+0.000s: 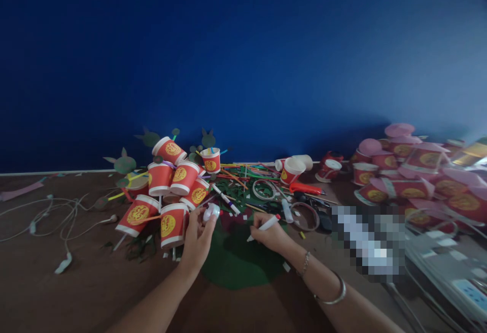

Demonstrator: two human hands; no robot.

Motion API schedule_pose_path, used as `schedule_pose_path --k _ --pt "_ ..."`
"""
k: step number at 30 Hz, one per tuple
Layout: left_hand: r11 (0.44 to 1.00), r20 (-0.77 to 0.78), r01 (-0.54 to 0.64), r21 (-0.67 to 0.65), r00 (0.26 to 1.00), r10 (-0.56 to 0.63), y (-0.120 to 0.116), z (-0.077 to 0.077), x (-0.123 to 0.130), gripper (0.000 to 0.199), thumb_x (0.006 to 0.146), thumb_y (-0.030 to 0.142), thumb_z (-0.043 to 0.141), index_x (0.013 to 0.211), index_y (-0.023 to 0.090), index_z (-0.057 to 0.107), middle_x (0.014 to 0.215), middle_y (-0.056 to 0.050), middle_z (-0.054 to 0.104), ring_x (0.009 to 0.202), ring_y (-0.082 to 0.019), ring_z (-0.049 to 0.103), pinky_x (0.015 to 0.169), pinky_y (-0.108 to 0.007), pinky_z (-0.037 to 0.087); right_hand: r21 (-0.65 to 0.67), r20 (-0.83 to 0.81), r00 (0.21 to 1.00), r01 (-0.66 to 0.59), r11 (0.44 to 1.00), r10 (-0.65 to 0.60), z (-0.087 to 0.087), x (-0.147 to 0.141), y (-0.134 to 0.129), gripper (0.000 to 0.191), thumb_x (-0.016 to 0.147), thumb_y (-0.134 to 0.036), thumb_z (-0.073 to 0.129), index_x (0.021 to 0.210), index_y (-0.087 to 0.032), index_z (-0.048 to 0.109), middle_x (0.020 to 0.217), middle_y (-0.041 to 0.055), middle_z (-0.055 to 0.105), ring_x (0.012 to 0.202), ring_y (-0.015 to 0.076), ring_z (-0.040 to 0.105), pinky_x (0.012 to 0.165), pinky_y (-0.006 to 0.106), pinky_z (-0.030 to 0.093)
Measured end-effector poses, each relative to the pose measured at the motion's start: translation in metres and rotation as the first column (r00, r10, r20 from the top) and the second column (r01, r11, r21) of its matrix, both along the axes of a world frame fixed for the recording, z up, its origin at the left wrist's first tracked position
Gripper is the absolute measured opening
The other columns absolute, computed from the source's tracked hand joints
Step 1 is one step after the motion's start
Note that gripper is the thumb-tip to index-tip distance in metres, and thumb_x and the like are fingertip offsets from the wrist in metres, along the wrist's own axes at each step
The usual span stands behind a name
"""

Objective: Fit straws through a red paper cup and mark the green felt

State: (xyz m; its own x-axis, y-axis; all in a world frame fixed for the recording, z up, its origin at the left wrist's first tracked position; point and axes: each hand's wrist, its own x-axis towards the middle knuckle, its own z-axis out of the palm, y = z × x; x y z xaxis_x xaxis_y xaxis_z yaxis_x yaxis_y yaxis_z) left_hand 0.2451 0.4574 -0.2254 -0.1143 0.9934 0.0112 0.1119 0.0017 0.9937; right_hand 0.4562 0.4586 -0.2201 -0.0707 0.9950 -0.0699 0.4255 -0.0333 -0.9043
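My right hand (268,235) grips a white marker with a red end (268,223), its other end pointing down and left. Beneath both hands lies a dark green sheet of paper (239,272) with a rounded front edge. Between the thumb and fingers of my left hand (198,239) is a small whitish object (210,213), whose kind I cannot make out. Just left of that hand, a red paper cup with a yellow print (174,225) stands by a heap of similar cups with straws. A white and purple marker (225,199) lies beyond my hands.
Colored straws (243,170), a roll of clear tape (265,189) and a red-handled tool (306,188) are spread behind the paper. Cups with pink paper (414,170) pile up at right, near a power strip (474,295). White cables (57,216) lie at left, before a blue wall (243,59).
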Motion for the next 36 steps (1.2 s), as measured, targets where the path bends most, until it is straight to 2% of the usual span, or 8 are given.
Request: schedule_pose_path --k 4,9,13,17,23,29,36 --pt "1.0 0.011 -0.003 -0.014 1.0 0.003 0.0 -0.001 0.0 0.064 0.075 0.067 0.055 0.112 0.016 0.046 0.098 -0.008 0.059 0.076 -0.02 0.059 0.068 -0.033 0.048 -0.035 -0.071 0.996 0.046 0.998 -0.049 0.001 0.004 0.0 0.019 0.065 -0.032 0.049 0.054 -0.021 0.039 0.04 -0.0046 0.045 0.038 0.0081 0.041 0.041 0.019 0.027" --pt "1.0 0.028 0.003 -0.007 1.0 -0.003 0.001 -0.002 0.0 0.061 0.076 0.066 0.056 0.112 0.017 0.046 0.095 -0.006 0.059 0.078 -0.02 0.059 0.065 -0.031 0.047 -0.027 -0.097 0.985 0.14 0.99 -0.142 0.003 0.01 0.002 0.019 0.064 -0.031 0.05 0.055 -0.021 0.038 0.038 -0.0052 0.044 0.038 0.0072 0.039 0.041 0.018 0.026" --pt "1.0 0.022 0.004 -0.015 1.0 -0.004 0.001 -0.003 0.0 0.061 0.076 0.066 0.056 0.112 0.018 0.046 0.092 -0.006 0.059 0.077 -0.02 0.059 0.063 -0.03 0.046 -0.039 -0.102 0.985 0.132 0.99 -0.136 0.006 0.008 0.002 0.025 0.066 -0.036 0.055 0.055 -0.02 0.039 0.037 -0.0051 0.044 0.038 0.0072 0.039 0.041 0.018 0.026" --pt "1.0 0.018 0.002 -0.003 1.0 -0.002 0.001 -0.002 0.0 0.061 0.076 0.066 0.055 0.111 0.017 0.046 0.095 -0.006 0.059 0.077 -0.02 0.059 0.068 -0.032 0.048 -0.02 -0.086 0.99 0.108 0.994 -0.11 0.009 0.006 0.001 0.033 0.068 -0.041 0.059 0.055 -0.02 0.038 0.039 -0.0057 0.042 0.04 0.0069 0.039 0.044 0.019 0.03" --pt "1.0 0.019 0.005 -0.003 1.0 -0.005 0.0 0.0 0.0 0.063 0.075 0.068 0.055 0.11 0.016 0.046 0.094 -0.007 0.06 0.076 -0.02 0.06 0.066 -0.033 0.048 0.032 -0.05 0.995 0.089 0.995 -0.088 0.009 0.008 0.003 0.025 0.063 -0.033 0.061 0.054 -0.019 0.042 0.047 -0.0055 0.042 0.046 0.0071 0.039 0.045 0.019 0.029" --pt "1.0 0.011 -0.006 0.005 1.0 0.006 -0.001 0.004 0.001 0.062 0.073 0.068 0.057 0.106 0.016 0.048 0.09 -0.007 0.06 0.074 -0.02 0.06 0.063 -0.032 0.047 -0.005 -0.039 0.993 0.113 0.994 -0.113 0.004 0.008 0.003 0.022 0.066 -0.031 0.055 0.054 -0.02 0.04 0.041 -0.0041 0.047 0.041 0.0074 0.039 0.042 0.018 0.027" --pt "1.0 0.029 -0.009 0.009 1.0 0.009 0.001 -0.002 0.0 0.062 0.074 0.067 0.057 0.11 0.017 0.047 0.09 -0.006 0.06 0.074 -0.02 0.06 0.061 -0.03 0.045 -0.019 -0.031 0.99 0.137 0.99 -0.137 0.0 0.009 0.004 0.019 0.064 -0.028 0.053 0.053 -0.02 0.039 0.04 -0.005 0.045 0.039 0.0072 0.038 0.04 0.018 0.025"
